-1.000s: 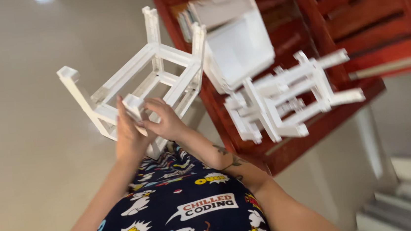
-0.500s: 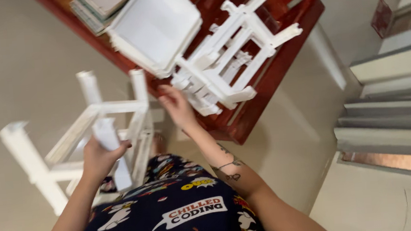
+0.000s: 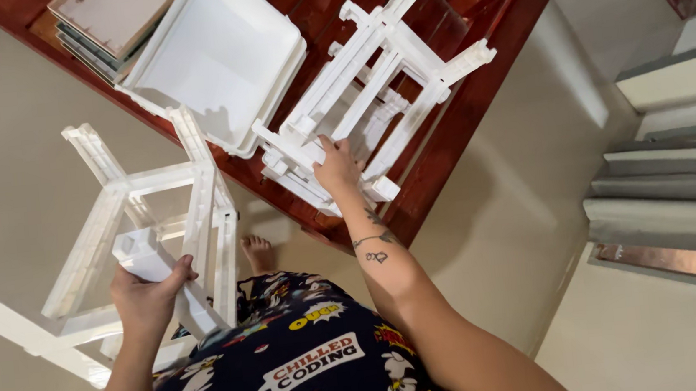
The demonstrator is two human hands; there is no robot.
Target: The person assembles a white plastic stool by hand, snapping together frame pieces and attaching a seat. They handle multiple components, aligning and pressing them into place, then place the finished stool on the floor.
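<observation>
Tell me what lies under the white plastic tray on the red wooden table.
Under the white plastic tray a stack of flat grey panels pokes out; the red wooden table beneath is covered.
</observation>
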